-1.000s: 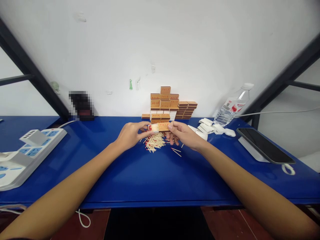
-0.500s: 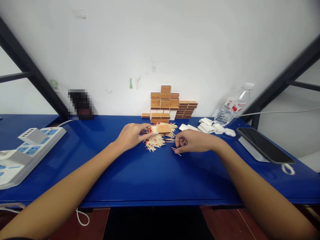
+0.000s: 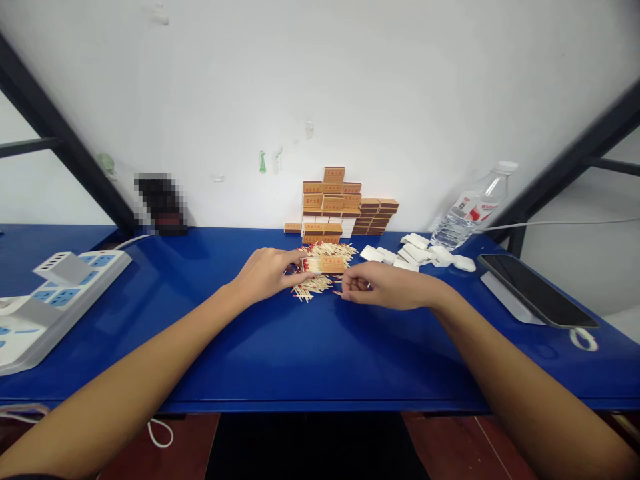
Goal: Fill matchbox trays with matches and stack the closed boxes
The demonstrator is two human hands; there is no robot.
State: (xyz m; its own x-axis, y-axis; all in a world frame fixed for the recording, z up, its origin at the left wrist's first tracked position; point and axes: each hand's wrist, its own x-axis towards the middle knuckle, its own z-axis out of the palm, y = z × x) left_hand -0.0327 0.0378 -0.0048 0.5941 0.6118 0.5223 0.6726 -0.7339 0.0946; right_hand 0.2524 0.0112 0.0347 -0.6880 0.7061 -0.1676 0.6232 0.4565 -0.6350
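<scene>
Single head-worn view, looking forward and down, close over the blue table (image 3: 320,360), facing the white wall (image 3: 380,80)

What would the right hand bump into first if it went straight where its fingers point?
Probably the loose pile of red-tipped wooden matchsticks, just ahead of the right hand.

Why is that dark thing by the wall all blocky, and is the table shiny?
Head view: the dark thing is pixelated into squares, hiding its detail; the blue table is glossy, with pale glare patches; the matchbox in the left hand looks sharp.
</scene>
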